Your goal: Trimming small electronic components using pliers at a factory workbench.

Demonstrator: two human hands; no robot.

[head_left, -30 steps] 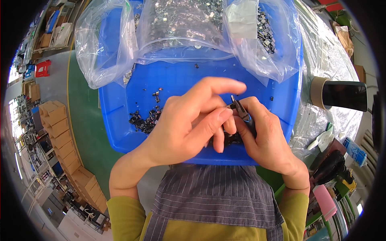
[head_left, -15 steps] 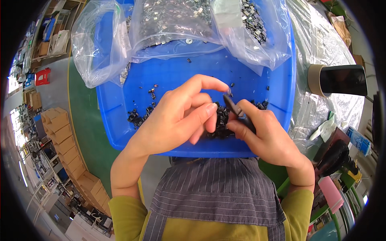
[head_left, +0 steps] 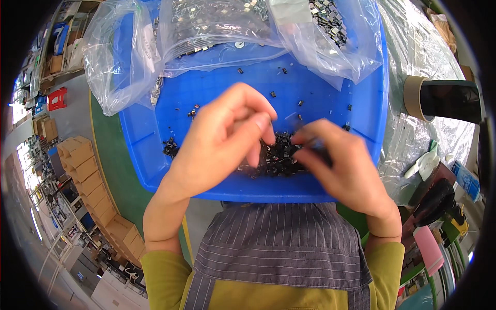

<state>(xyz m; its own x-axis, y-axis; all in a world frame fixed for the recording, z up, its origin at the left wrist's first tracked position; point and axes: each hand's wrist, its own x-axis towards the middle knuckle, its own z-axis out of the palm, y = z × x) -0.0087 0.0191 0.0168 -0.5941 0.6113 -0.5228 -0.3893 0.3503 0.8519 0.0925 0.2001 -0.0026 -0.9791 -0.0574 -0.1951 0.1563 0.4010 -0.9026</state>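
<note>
My left hand (head_left: 214, 139) is over the near part of a blue tray (head_left: 258, 196), its thumb pressed against curled fingers. Whatever it pinches is too small or hidden to make out. On the right, my right hand (head_left: 349, 165) is smeared by motion and closed around a dark hand tool (head_left: 319, 146), mostly hidden in the fingers. Between and below both hands lies a heap of small black parts (head_left: 280, 155), and a few loose ones are scattered farther up the tray floor.
Clear plastic bags (head_left: 217, 31) of small metallic parts fill the tray's far side. To the right, a roll of tape (head_left: 414, 98) and a black object (head_left: 448, 101) rest on plastic sheeting (head_left: 400, 139). Cardboard boxes (head_left: 95, 188) stand at left.
My left fingers have curled in from a stretched-out index finger. My right hand has drawn slightly away to the right with the dark tool. More loose parts show on the tray's middle.
</note>
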